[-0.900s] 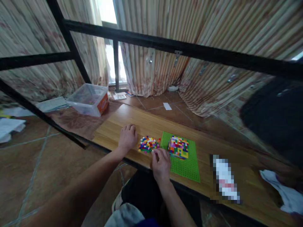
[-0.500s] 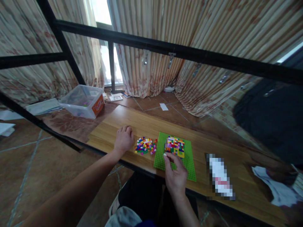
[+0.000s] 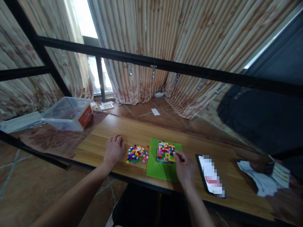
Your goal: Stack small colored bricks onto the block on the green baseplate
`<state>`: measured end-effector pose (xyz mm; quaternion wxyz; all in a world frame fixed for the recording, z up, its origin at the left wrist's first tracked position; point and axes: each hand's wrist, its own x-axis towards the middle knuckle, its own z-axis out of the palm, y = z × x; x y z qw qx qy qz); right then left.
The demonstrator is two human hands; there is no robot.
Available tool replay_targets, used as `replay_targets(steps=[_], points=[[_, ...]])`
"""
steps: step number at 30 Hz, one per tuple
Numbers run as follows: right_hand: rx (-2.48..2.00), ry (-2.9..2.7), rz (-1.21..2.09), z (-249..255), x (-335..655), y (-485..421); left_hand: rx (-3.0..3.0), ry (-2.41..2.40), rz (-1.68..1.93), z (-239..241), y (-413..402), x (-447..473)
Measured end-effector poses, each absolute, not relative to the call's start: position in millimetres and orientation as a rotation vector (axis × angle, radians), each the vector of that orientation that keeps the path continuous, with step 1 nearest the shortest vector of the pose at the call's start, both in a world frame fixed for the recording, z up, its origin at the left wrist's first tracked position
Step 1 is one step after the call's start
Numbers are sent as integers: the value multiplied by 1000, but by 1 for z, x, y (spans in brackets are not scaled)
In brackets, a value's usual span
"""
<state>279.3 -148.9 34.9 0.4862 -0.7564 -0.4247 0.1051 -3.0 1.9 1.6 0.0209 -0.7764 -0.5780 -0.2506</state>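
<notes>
My right hand [image 3: 186,167] pinches a small white building brick [image 3: 174,153] between thumb and fingertips, at the right side of a many-coloured brick block [image 3: 165,152]. The block stands on a green baseplate [image 3: 153,170] and is several layers high. Whether the white brick touches the block I cannot tell. My left hand [image 3: 115,148] lies on the wooden table with its fingers loosely bent and holds nothing. Just to its right is a pile of loose coloured bricks [image 3: 137,154], between that hand and the baseplate.
A phone [image 3: 211,176] with a blurred screen lies right of the baseplate on the wooden table [image 3: 101,132]. Crumpled paper [image 3: 258,179] is farther right. Beyond the table's left end stands a clear plastic bin [image 3: 63,113]. A black metal rail [image 3: 142,60] crosses in front of the curtains.
My right hand has moved from the block's front left corner to its right side with the white brick. My left hand stays on the table. The camera view has shifted.
</notes>
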Motion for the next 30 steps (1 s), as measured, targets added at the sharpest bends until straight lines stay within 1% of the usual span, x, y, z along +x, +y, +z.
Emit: replay_targets(steps=[13,30], points=[[-1804,-1041,208,29,275,-144,-2420,-1794,-755,2,2,-3],[-1821,-782,200,26,278,-142,-2419,-1819,-746,5,-1,-1]])
